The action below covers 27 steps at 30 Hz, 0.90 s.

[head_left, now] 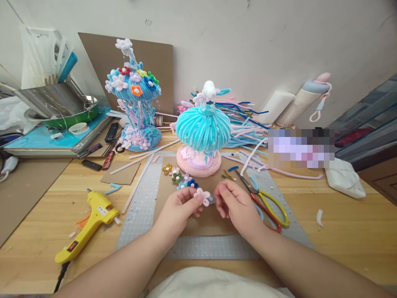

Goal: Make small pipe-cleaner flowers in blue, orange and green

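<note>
My left hand (187, 203) pinches a pale pink pipe-cleaner flower (202, 197) between thumb and fingers. To the right of it, my right hand (232, 199) is closed, thumb against the fingers; anything inside is hidden. A small bluish piece shows between the hands behind the flower, too unclear to name. Several small flowers (178, 178) in gold, green, purple and blue lie just beyond my left hand. Behind them stands a turquoise pipe-cleaner jellyfish (203, 128) on a round pink base (186, 165). Scissors (273, 205) with yellow and red handles lie beside my right hand.
A yellow glue gun (93, 219) lies at left on the wooden table. A finished-looking jellyfish (134, 89) with colourful flowers stands at the back left. Cardboard (198, 227) covers part of the grey cutting mat (139, 231). Pipe cleaners (245, 132) are heaped at the back; a bottle (305, 99) leans at right.
</note>
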Tool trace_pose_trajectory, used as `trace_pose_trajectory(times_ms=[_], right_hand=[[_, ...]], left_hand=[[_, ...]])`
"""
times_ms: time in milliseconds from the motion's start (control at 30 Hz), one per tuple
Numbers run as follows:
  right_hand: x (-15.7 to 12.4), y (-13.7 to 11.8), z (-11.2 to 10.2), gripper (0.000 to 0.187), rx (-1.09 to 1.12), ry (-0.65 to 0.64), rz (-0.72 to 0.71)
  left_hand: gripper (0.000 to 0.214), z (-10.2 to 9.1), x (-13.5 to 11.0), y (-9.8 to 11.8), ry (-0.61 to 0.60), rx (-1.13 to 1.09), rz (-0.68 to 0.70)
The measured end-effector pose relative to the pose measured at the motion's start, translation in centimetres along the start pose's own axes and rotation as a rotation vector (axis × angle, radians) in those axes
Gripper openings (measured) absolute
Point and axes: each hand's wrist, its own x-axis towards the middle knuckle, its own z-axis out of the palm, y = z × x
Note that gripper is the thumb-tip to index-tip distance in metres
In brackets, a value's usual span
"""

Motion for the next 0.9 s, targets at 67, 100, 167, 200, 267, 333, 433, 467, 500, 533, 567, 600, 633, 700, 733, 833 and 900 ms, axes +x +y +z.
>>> trace_pose_trajectory(times_ms=[67,100,167,200,267,333,433,467,500,533,567,600,633,700,733,833,900], right_hand=[[0.06,-0.12,0.04,0.026,0.016,0.006,-0.006],[0.10,-0.13,0.06,0.025,0.019,0.003,-0.007],[0.16,-0.11,0.11,0.025,0.025,-0.011,-0.008],[0.17,-0.07,0.13,0.025,0.031,-0.018,-0.007],[0.16,0.03,0.13,0.023,0.057,-0.032,-0.004],[0.08,0.17,0.05,0.019,0.093,-0.047,0.002],[-0.11,0.42,-0.23,0.013,0.152,-0.085,0.004],[-0.18,0.49,-0.35,0.013,0.171,-0.107,-0.001],[-0.23,0.55,-0.46,0.014,0.191,-0.130,-0.011],[-0.27,0.58,-0.56,0.016,0.211,-0.148,-0.022],[-0.29,0.60,-0.64,0.019,0.232,-0.160,-0.031],[-0.28,0.59,-0.68,0.021,0.253,-0.164,-0.035],[-0.26,0.56,-0.69,0.022,0.274,-0.164,-0.029],[-0.14,0.47,-0.61,0.018,0.309,-0.149,-0.001],[-0.07,0.43,-0.53,0.015,0.318,-0.131,0.013],[0.16,0.33,-0.31,0.008,0.309,-0.049,0.019],[0.32,0.27,-0.27,0.005,0.305,0.014,-0.008]], left_hand=[[0.027,-0.02,0.01,0.04,-0.002,0.018,0.016],[0.027,-0.04,0.02,0.05,0.000,0.031,0.024],[0.026,-0.12,0.04,0.07,0.006,0.058,0.036],[0.026,-0.16,0.05,0.07,0.009,0.070,0.042],[0.026,-0.23,0.06,0.05,0.016,0.092,0.057],[0.027,-0.27,0.06,0.02,0.018,0.116,0.071],[0.027,-0.26,0.08,-0.02,0.013,0.141,0.076],[0.027,-0.25,0.08,-0.01,0.013,0.143,0.073],[0.027,-0.25,0.09,0.01,0.014,0.143,0.072],[0.026,-0.25,0.10,0.03,0.015,0.142,0.070],[0.026,-0.25,0.11,0.05,0.015,0.142,0.069],[0.026,-0.25,0.12,0.06,0.016,0.142,0.070],[0.026,-0.26,0.12,0.05,0.017,0.141,0.071],[0.025,-0.25,0.12,-0.01,0.020,0.134,0.077],[0.025,-0.24,0.11,-0.06,0.020,0.131,0.079],[0.023,-0.30,0.13,-0.20,0.023,0.115,0.085],[0.021,-0.59,0.28,-0.11,0.077,0.085,0.120]])
